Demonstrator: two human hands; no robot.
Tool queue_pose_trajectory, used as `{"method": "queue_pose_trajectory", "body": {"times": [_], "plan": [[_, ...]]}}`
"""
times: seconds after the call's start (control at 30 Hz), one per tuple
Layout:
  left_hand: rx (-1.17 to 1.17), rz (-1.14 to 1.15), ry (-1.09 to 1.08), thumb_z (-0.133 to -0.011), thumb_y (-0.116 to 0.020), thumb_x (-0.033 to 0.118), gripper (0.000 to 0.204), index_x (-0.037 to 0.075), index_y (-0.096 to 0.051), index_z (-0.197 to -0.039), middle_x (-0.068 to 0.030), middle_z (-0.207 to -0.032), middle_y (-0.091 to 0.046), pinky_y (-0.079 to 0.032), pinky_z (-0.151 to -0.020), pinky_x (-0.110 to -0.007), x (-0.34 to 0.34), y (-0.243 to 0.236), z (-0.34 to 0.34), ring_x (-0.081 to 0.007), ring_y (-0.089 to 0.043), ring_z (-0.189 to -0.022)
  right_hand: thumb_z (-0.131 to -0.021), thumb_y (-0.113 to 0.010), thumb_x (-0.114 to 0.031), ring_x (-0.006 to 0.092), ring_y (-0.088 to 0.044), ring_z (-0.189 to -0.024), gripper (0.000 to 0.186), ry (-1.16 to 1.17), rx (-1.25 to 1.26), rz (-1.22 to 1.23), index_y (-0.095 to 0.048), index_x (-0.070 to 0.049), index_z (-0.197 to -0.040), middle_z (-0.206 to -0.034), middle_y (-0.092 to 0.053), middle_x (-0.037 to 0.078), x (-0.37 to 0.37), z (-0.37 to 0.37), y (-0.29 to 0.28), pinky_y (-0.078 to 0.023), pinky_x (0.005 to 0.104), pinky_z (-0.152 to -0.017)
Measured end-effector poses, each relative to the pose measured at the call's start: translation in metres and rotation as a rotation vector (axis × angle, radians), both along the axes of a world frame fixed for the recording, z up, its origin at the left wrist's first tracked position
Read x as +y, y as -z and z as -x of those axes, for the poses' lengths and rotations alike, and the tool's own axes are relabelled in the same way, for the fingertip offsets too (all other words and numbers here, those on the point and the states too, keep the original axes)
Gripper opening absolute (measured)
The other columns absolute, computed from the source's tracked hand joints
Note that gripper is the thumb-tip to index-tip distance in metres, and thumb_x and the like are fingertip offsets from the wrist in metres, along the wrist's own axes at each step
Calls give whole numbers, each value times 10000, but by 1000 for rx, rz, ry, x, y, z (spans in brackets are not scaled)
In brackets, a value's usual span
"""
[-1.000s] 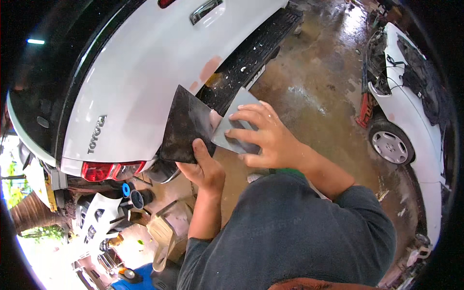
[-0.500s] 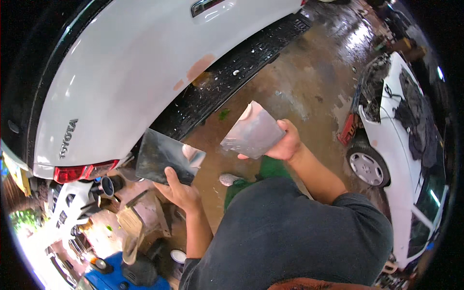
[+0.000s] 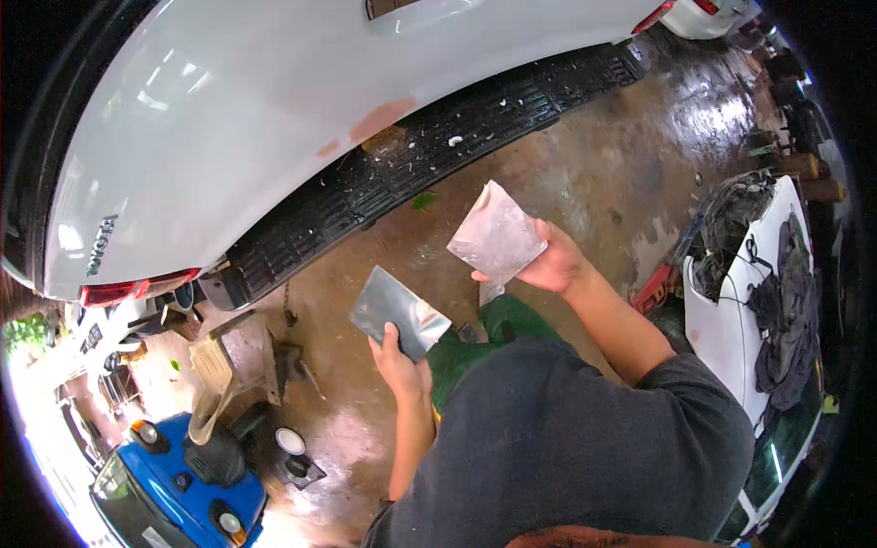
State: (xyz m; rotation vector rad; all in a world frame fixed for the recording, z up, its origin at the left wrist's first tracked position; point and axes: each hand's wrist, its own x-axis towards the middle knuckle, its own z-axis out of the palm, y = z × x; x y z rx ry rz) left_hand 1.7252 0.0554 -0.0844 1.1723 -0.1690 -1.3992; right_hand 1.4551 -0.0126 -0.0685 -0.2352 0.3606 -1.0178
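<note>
My left hand (image 3: 396, 370) grips a dark grey, shiny square plate (image 3: 388, 306), thumb lying on top of it. To its right and higher, my right hand (image 3: 557, 265) supports a paler square plate (image 3: 493, 228) with a smeared, pinkish sheen, fingers mostly hidden beneath it. The two plates are apart. Beyond them stands a white pickup's tailgate (image 3: 228, 110), with reddish dull patches (image 3: 375, 119) above its black step bumper (image 3: 429, 146), which is flecked with debris. My green-trousered legs show below the plates.
A white car (image 3: 722, 356) with its front end opened up and dark cloth (image 3: 781, 320) draped over it is at the right. At lower left are a beige plastic piece (image 3: 210, 374), a blue vehicle-like body (image 3: 201, 457) and assorted parts. The floor (image 3: 621, 173) looks wet.
The plates, earlier nearly touching, have separated; my right hand moved from fingers over its plate to underneath it. Since half a second ago, both plates have shifted rightward in the turning view.
</note>
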Motion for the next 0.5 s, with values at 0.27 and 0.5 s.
{"method": "queue_pose_trajectory", "body": {"times": [0.27,0.5], "plan": [[-92,21,52,-990,-496,107,413,35,-434,-1392,-109,-1301,-564,-477,-1012,-446,15,1,-18,-262,-575,-1174,-815,-732,-537,385,-402,-1380,897,31,-17,-79,-351,-111,-1506,-1496,-432,146,12,-25,1,-305,699,-1082],[-40,-12,119,-981,-525,133,433,38,-439,-1394,-105,-1306,-562,-468,-1019,-443,19,15,-41,-267,-577,-1172,-836,-713,-532,389,-423,-1363,853,90,-42,-64,-367,-112,-1493,-1477,-450,152,32,-49,16,-311,682,-1091]]}}
